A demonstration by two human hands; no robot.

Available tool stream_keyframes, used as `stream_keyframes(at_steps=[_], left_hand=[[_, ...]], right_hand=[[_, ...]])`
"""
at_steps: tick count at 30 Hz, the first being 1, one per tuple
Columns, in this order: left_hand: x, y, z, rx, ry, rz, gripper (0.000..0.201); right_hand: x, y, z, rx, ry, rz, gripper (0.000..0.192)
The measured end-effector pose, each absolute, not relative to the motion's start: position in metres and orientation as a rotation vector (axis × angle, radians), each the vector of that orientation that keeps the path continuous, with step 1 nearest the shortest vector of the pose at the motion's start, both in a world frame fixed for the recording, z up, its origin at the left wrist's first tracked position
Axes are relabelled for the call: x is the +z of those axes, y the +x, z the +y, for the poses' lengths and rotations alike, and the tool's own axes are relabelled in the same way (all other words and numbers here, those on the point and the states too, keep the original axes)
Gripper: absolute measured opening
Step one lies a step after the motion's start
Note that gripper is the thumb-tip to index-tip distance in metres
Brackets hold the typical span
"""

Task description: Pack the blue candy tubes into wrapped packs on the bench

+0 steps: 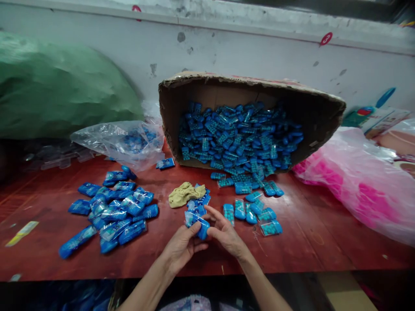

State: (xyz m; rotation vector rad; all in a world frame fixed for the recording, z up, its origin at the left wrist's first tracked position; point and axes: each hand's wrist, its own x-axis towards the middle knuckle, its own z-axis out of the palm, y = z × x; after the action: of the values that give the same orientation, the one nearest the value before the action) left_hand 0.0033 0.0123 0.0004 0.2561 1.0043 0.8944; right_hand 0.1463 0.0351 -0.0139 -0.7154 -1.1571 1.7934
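Two hands are meeting just in front of the yellow cloth [186,193]: the left hand [180,247] and the right hand [226,233] are both closing their fingers around one small blue packet [198,223] in clear wrap, holding it above the red table [324,242]. Judging by this, the packet is being handled or sealed, and the next move calls for a free spot to lay it. Left of the cloth, a heap of wrapped packets [112,211] is lying; right of it, loose blue pieces [251,209] are spilling from the tipped cardboard box [246,86] behind. Bare wood is showing between the cloth and the near table edge, giving room, though the hands are working close to that edge. A pink bag [356,185] is crowding the far right.
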Motion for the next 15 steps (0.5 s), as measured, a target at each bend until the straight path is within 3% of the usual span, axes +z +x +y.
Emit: stream_keyframes(at_steps=[11,15], left_hand=[[0.0,0.002,0.005,0.858,0.237,0.897,0.022],[0.018,-0.025,0.018,1.11,0.185,0.96,0.014]], right_hand=[[-0.03,0.142,0.033,1.805,-0.763,-1.058,0.051],[-0.023,0.145,0.04,1.661,-0.913,-1.252,0.041]])
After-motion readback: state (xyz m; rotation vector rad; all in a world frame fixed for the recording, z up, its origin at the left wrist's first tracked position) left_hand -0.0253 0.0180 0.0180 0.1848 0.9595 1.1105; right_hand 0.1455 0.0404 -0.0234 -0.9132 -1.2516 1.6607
